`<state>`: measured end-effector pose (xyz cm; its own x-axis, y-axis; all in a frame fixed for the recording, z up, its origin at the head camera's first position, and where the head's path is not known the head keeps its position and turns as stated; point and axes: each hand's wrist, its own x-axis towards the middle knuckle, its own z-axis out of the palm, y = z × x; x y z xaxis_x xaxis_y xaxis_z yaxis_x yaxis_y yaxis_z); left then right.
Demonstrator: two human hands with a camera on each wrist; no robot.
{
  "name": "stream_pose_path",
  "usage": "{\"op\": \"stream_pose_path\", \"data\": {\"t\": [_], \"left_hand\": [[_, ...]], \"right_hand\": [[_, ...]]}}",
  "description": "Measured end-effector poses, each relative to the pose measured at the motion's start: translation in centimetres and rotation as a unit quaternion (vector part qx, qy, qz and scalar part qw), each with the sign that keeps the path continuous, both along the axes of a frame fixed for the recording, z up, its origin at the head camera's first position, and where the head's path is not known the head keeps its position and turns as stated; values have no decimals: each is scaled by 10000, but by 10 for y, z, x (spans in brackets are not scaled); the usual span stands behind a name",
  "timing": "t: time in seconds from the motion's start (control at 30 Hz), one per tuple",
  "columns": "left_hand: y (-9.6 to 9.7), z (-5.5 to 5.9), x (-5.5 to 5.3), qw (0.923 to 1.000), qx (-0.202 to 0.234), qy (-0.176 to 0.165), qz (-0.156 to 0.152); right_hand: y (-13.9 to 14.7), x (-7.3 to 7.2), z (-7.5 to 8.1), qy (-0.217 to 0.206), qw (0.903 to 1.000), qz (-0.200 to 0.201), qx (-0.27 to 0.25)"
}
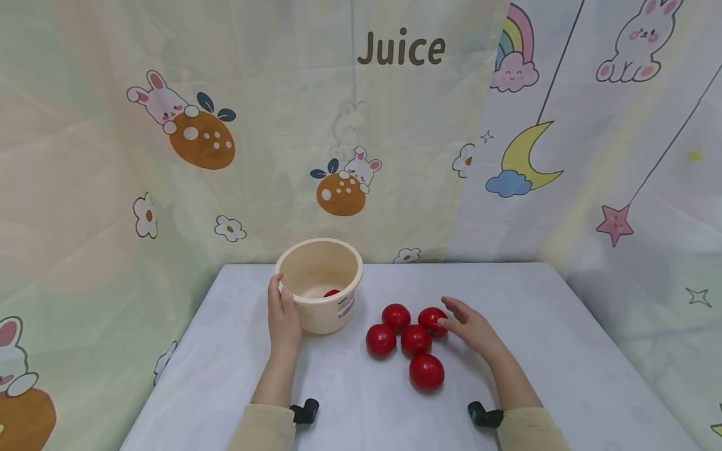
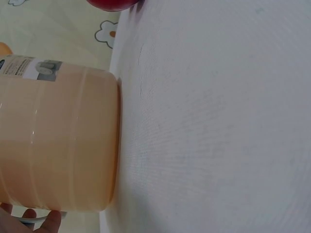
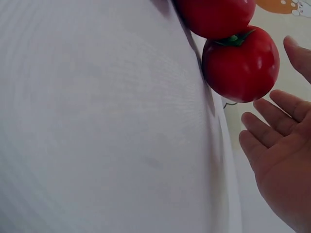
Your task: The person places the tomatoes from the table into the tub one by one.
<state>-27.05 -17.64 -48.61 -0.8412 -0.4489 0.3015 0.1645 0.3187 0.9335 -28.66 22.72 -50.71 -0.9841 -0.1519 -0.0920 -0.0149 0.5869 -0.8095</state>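
Note:
A cream plastic bucket (image 1: 318, 316) stands upright at the back left, with part of a red tomato (image 1: 331, 292) showing inside. My left hand (image 1: 284, 316) grips the bucket at its left side near the rim; in the left wrist view its fingers (image 2: 51, 222) show beside a pale handle-like strip. Several red tomatoes lie grouped right of the bucket. At the rightmost tomato (image 1: 431, 319), my right hand (image 1: 474, 326) has its fingers spread. The right wrist view shows the fingers close beside a tomato (image 3: 243, 65) with a green calyx, not wrapped round it.
The nearest tomato (image 1: 427, 373) lies in front of the others on the white-covered table (image 1: 361, 407). Behind the table's back edge hangs a printed curtain (image 1: 271, 188). Dark wrist devices (image 1: 306, 411) are on both wrists.

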Motion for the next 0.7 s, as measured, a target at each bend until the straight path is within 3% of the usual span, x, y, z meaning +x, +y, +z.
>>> {"op": "stream_pose_path", "data": {"t": [0.23, 0.7], "left_hand": [[0, -1, -1, 10000, -9, -3, 34], [1, -1, 0, 10000, 3, -84, 50]], "right_hand": [[2, 1, -11, 33, 10000, -13, -81], [2, 3, -18, -106, 9999, -43, 3]]}}
